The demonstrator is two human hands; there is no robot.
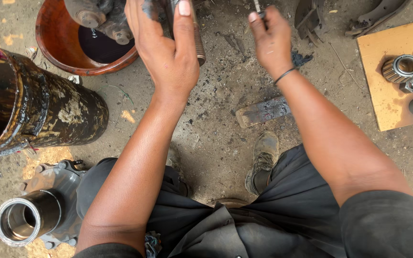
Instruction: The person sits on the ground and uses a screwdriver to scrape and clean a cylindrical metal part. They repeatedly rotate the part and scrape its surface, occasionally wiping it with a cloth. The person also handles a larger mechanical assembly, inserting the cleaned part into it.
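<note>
A greasy metal shaft (198, 43) is gripped upright in the left hand (166, 45) above the floor (216, 134); a thin tool (258, 7) is pinched by the right hand (271, 40). Bearings (402, 67) lie unfitted on a board (388, 100).

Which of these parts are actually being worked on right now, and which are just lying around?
In hand:
- left hand grips a threaded shaft
- right hand pinches a thin tool
- greasy part over the oil basin

Lying about:
- bearings on the board
- black drum
- wheel hub
- flat file
</note>
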